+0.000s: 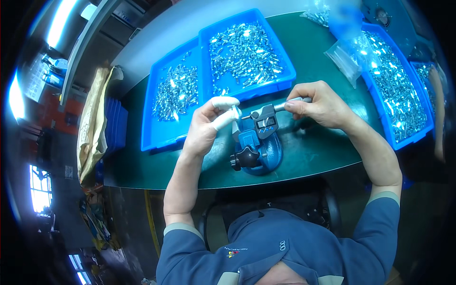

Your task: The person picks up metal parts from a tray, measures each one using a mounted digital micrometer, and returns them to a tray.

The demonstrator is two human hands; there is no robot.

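A digital micrometer (266,122) sits clamped in a blue stand (271,153) with a black knob, near the table's front edge. My right hand (327,105) grips the silver thimble (283,106) at the micrometer's right end. White covers wrap the thumb and forefinger of my left hand (202,127). Those fingertips are pinched together at the left end of the measuring gap, around a small metal part (237,112) that is mostly hidden by them.
Behind my hands, a blue tray (290,71) and another blue tray (146,124) hold many small shiny metal parts. A long blue bin (390,128) of similar parts stands at the right, beside clear plastic bags (346,64). Brown paper sacking (92,121) and stacked blue bins (116,124) are at the left.
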